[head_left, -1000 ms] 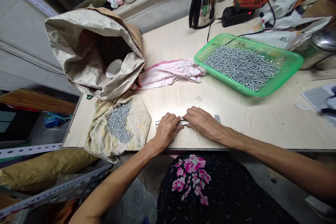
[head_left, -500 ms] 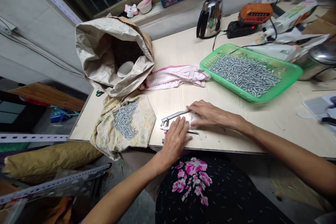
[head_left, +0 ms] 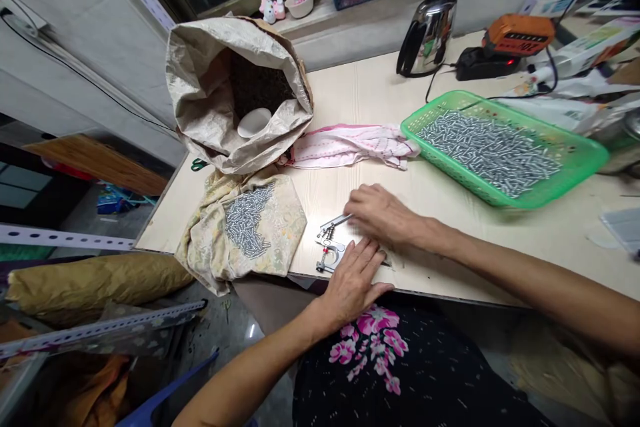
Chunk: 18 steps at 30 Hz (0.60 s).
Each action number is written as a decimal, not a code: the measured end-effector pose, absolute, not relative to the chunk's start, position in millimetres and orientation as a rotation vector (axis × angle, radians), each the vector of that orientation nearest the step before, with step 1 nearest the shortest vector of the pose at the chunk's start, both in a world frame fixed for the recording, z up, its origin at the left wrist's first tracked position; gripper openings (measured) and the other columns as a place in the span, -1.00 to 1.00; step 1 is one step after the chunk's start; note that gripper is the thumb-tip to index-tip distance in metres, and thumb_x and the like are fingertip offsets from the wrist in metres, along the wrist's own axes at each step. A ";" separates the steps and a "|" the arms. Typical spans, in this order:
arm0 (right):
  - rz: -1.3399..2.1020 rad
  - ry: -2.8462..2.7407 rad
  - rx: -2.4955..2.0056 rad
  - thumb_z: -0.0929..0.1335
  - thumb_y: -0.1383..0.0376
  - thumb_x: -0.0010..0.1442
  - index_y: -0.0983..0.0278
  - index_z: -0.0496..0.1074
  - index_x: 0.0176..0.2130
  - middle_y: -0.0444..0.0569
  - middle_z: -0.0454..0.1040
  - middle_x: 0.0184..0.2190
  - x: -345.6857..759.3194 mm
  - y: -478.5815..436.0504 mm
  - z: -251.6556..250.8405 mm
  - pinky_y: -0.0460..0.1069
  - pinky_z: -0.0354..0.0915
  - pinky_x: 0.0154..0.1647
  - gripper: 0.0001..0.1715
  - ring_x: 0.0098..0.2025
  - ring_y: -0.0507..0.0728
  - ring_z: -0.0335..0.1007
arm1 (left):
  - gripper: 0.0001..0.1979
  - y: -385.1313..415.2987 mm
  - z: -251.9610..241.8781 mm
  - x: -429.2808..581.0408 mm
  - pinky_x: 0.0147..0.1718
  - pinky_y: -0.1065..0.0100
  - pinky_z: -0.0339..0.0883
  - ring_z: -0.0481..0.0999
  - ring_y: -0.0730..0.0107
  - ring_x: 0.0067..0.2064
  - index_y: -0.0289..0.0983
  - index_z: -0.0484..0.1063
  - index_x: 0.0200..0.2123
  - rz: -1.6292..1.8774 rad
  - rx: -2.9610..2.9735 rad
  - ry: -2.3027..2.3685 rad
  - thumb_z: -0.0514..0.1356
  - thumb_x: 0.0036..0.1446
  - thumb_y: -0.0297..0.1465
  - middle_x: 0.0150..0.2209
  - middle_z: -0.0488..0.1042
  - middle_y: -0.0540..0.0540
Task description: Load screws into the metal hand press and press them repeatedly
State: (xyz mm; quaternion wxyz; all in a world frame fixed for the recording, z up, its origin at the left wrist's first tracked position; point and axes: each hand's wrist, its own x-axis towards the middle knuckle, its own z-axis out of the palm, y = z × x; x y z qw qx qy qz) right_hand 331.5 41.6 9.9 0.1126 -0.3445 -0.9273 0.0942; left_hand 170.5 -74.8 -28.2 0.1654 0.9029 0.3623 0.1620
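A metal hand tool (head_left: 327,247), like pliers, with a coil spring, a red ring and a curved jaw, lies at the table's front edge. My left hand (head_left: 353,275) rests flat over its near handle, fingers stretched out. My right hand (head_left: 377,213), a little blurred, has its fingers bent over the end of the upper handle (head_left: 334,221). To the left, a heap of small silver metal pins (head_left: 250,220) sits on a patterned yellow cloth (head_left: 283,240). More such pins (head_left: 493,150) fill the green basket (head_left: 550,199) at the right.
Behind the yellow cloth stands an open sack (head_left: 200,87) with a white dish (head_left: 255,122) in it. A pink-white cloth (head_left: 350,147) lies mid-table. Farther back are a steel kettle (head_left: 431,33) and an orange battery (head_left: 519,33) on a charger. Green-handled scissors (head_left: 199,164) lie at the left.
The view has shifted left. My left hand has slid back toward me along the tool, baring its jaw and spring. My right hand has come forward over the upper handle's end.
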 end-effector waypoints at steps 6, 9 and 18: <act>0.279 -2.928 -0.440 0.37 0.32 0.20 0.23 0.45 -0.42 0.00 0.36 -0.27 266.5 14.6 1.7 0.05 -0.02 -0.29 -0.86 -0.18 0.17 0.10 | -0.52 -82.3 -43.6 167.5 -0.10 0.10 0.44 0.54 0.04 -0.09 -0.33 0.46 -0.11 0.314 2.573 1.166 0.06 0.25 -0.03 -0.18 0.55 -0.27; 0.270 -2.870 -0.362 0.36 0.37 0.18 0.25 0.40 -0.45 0.01 0.36 -0.26 253.7 16.5 -13.7 0.07 0.04 -0.23 -0.85 -0.16 0.17 0.12 | -0.52 -86.6 -39.3 170.3 -0.21 0.17 0.46 0.56 0.10 -0.20 -0.32 0.48 -0.22 0.276 2.613 1.175 0.05 0.24 -0.02 -0.28 0.55 -0.23; 0.806 -2.202 -0.798 0.25 0.32 0.26 0.23 0.31 -0.29 -0.06 0.43 -0.36 283.7 30.7 25.8 -0.01 0.25 -0.35 -0.94 -0.33 0.08 0.33 | -0.81 -84.8 -11.2 110.8 -0.30 0.34 0.39 0.47 0.36 -0.30 -0.24 0.47 -0.23 0.543 2.816 0.965 0.06 0.31 -0.35 -0.36 0.51 -0.12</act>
